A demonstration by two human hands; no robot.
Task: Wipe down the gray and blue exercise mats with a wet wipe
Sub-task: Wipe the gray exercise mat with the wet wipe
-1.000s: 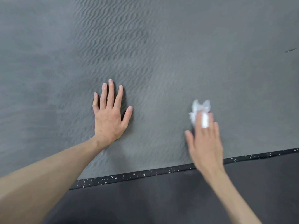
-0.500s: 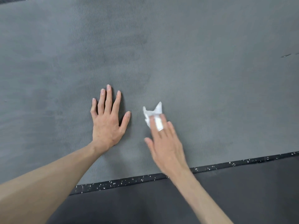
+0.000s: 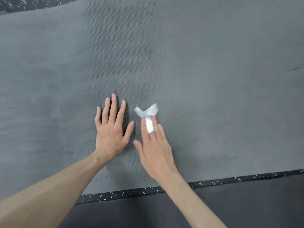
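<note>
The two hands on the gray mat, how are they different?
The left hand lies flat with its fingers spread and holds nothing; the right hand presses a crumpled white wet wipe under its fingers. The left hand looks sharp, the right hand is blurred. The left hand points straight ahead, while the right hand angles toward the left one. Both are bare and rest on the gray exercise mat.
</note>
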